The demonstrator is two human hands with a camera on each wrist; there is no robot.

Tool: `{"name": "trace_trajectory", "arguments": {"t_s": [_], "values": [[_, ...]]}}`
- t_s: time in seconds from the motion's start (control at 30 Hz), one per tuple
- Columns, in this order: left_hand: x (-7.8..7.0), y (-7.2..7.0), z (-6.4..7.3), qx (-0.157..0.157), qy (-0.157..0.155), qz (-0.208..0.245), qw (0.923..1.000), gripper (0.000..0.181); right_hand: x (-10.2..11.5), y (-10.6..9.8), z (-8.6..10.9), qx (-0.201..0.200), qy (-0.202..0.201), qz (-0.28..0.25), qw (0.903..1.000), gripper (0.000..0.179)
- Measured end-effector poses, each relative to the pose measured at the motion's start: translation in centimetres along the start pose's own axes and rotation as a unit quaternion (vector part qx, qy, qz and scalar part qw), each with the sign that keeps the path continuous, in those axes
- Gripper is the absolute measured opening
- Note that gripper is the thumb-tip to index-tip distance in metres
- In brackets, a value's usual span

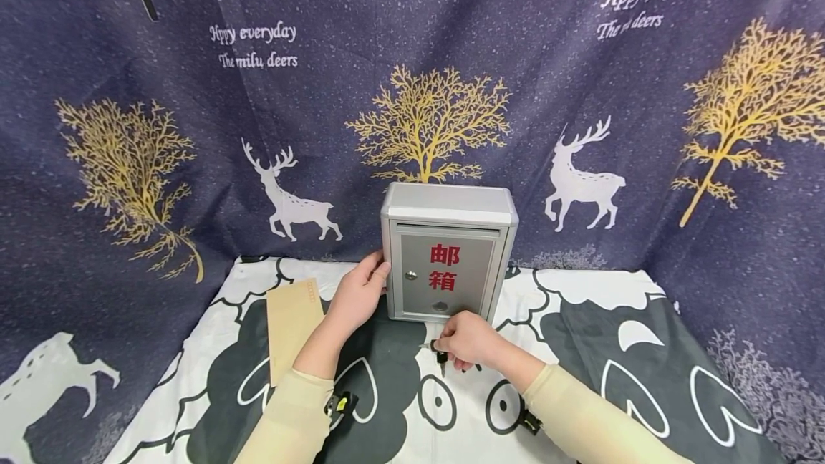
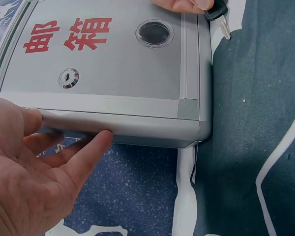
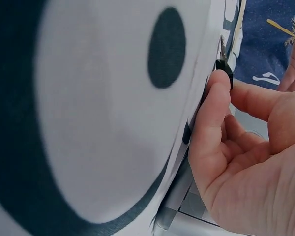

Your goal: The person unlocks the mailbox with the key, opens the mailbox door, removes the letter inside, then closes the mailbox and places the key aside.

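Observation:
A silver mailbox (image 1: 473, 253) with red characters stands upright against the backdrop. On its door are a round keyhole lock (image 2: 68, 77) and a dark round window (image 2: 154, 33). My left hand (image 1: 361, 292) rests on the mailbox's left side, its fingers (image 2: 91, 152) fairly straight along the edge. Low in front of the box, my right hand (image 1: 470, 339) pinches a black-headed key (image 3: 223, 64) between thumb and forefinger, the metal blade pointing left in the head view. A second key (image 1: 442, 367) hangs below it. The other right fingers are curled inward.
A tan envelope (image 1: 293, 324) lies flat on the patterned cloth (image 1: 393, 442), left of the left forearm. Behind the mailbox hangs a dark blue curtain (image 1: 425, 20) printed with deer and golden trees.

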State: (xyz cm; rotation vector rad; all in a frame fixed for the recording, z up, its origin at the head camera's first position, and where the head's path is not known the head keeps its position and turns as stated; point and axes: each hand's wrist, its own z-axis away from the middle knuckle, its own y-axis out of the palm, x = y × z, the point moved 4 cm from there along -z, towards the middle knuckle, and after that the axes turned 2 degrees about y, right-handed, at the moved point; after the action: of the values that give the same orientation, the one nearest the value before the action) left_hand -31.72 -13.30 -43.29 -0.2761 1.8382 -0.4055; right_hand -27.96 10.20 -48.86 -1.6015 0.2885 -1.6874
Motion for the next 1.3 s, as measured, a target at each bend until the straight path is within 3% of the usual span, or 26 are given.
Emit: {"name": "trace_trajectory", "arguments": {"t_s": [0.5, 1.03, 1.3], "values": [[0.0, 0.0, 0.1, -0.003, -0.001, 0.0, 1.0, 0.053, -0.4, 0.2, -0.1, -0.009, -0.001, 0.017, 0.9998, 0.022], [-0.1, -0.1, 0.1, -0.005, -0.004, -0.002, 1.0, 0.053, -0.9, -0.9, 0.4, -0.013, 0.014, 0.016, 0.9997, 0.021], [-0.1, -0.1, 0.1, -0.004, 0.0, -0.008, 1.0, 0.052, -0.7, -3.1, 1.0, -0.013, -0.028, 0.035, 0.9989, 0.019]]}}
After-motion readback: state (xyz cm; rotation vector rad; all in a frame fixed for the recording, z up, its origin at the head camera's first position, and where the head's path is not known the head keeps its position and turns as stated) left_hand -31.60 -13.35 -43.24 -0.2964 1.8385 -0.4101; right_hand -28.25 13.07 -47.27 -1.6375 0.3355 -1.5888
